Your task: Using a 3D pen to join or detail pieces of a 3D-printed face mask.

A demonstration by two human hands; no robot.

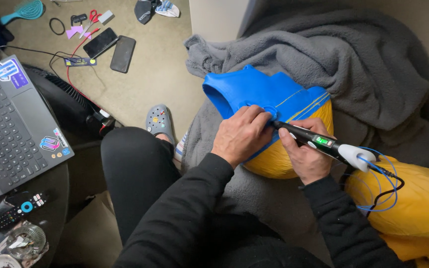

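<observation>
A large printed piece, blue point(254, 89) above and yellow point(269, 164) below, rests on a grey fleece blanket point(323, 54). My left hand point(242, 134) presses down on the blue part with its fingers curled. My right hand point(306, 154) grips a black pen-shaped tool point(319, 141) with a small green display and a white rear end. The tool's tip touches the blue surface just beside my left fingers. Blue filament and a black cable point(386, 188) trail from the tool's back end.
A second yellow piece point(413, 198) lies at the right. A laptop point(11, 119) and a remote control point(18, 208) sit on a dark round table at the left. Two phones point(112, 47), red scissors point(92, 19) and a grey clog point(158, 120) lie on the floor.
</observation>
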